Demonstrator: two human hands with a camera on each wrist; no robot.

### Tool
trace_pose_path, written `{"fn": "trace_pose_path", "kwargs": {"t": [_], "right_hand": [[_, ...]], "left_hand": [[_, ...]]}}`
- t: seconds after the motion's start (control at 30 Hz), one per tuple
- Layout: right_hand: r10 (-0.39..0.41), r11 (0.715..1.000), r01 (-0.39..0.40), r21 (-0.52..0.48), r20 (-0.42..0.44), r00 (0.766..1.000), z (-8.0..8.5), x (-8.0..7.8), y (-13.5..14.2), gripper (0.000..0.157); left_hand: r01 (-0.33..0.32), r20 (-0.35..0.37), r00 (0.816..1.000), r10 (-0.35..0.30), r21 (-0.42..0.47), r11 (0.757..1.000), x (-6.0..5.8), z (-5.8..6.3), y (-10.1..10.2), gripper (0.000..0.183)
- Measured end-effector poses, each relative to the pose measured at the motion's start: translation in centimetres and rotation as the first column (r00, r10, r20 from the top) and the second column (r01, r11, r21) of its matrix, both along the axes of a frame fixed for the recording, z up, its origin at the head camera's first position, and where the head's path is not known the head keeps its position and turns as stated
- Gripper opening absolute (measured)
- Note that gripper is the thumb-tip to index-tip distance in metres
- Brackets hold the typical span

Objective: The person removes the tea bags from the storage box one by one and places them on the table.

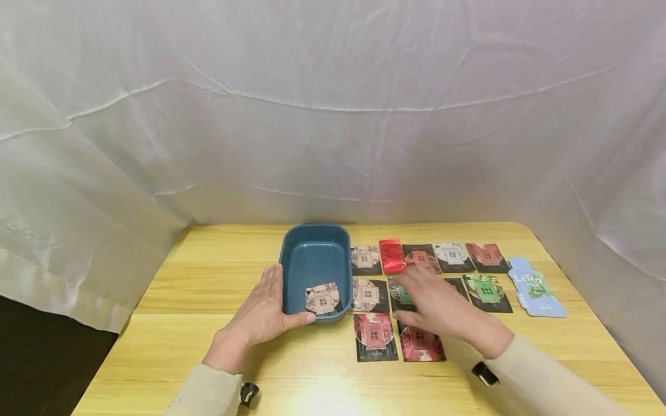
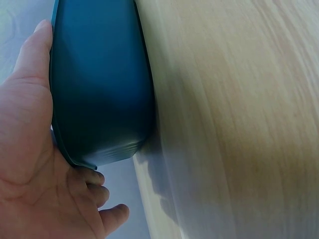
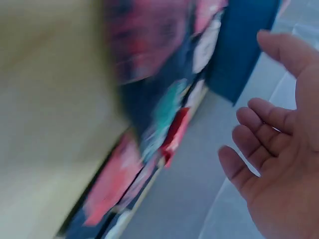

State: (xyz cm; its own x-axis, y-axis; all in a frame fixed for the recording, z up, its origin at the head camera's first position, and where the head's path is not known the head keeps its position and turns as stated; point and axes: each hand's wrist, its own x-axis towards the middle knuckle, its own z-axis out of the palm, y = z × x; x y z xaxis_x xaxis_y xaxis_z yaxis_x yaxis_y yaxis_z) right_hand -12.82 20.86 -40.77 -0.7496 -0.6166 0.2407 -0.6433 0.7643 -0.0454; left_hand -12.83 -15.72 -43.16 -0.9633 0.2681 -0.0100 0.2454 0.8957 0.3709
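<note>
My left hand (image 1: 257, 309) rests against the left side of a dark blue rectangular box (image 1: 315, 263), fingers straight along its wall and thumb at the near rim. Inside the box, at its near end, lies a square sachet (image 1: 323, 300) with a pale floral print. My right hand (image 1: 434, 303) is above the rows of sachets, its fingers relaxed and nothing held in them. Under it, partly covered, are a green-labelled sachet (image 1: 400, 296) and a dark red sachet (image 1: 422, 345). The right wrist view shows its palm (image 3: 286, 184) apart from the sachets.
To the right of the box lie several flat sachets, including a pink one (image 1: 375, 338), a pale one (image 1: 370, 294) and a green one (image 1: 488, 292). A small red packet (image 1: 392, 256) sits in the back row. A light blue pouch (image 1: 536, 289) lies farthest right. Behind hangs a white curtain (image 1: 333, 144).
</note>
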Motion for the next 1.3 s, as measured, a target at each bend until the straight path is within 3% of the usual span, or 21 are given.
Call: {"fn": "trace_pose_path", "kwargs": {"t": [0.27, 0.4, 0.57, 0.77, 1.0, 1.3], "right_hand": [[0.005, 1.000, -0.008, 0.020, 0.118, 0.993, 1.9, -3.0, -6.9, 0.063], [0.043, 0.991, -0.059, 0.119, 0.134, 0.990, 2.3, -4.3, -10.5, 0.065], [0.068, 0.954, -0.106, 0.279, 0.142, 0.988, 1.8, -5.3, -13.7, 0.060], [0.044, 0.922, -0.112, 0.371, 0.188, 0.981, 0.7, -5.9, -15.5, 0.040], [0.000, 0.914, -0.071, 0.400, 0.174, 0.985, -0.2, -6.9, -16.5, 0.057], [-0.068, 0.944, 0.012, 0.329, 0.158, 0.985, -0.1, -8.8, -16.4, 0.063]], "left_hand": [[0.001, -0.018, 1.000, -0.001, -0.007, 1.000, 0.0, 0.1, 0.0, 0.134], [0.000, -0.029, 1.000, 0.000, -0.029, 1.000, 0.0, 0.2, -0.1, 0.133], [0.004, -0.053, 0.999, -0.007, -0.068, 0.998, 0.0, 0.3, 0.1, 0.132], [0.010, -0.062, 0.998, -0.014, -0.073, 0.997, 0.1, 0.4, 0.2, 0.132], [-0.005, -0.034, 0.999, 0.002, -0.080, 0.997, 0.2, 0.3, 0.0, 0.133], [-0.009, -0.019, 1.000, 0.008, -0.056, 0.998, 0.1, 0.3, 0.1, 0.133]]}}
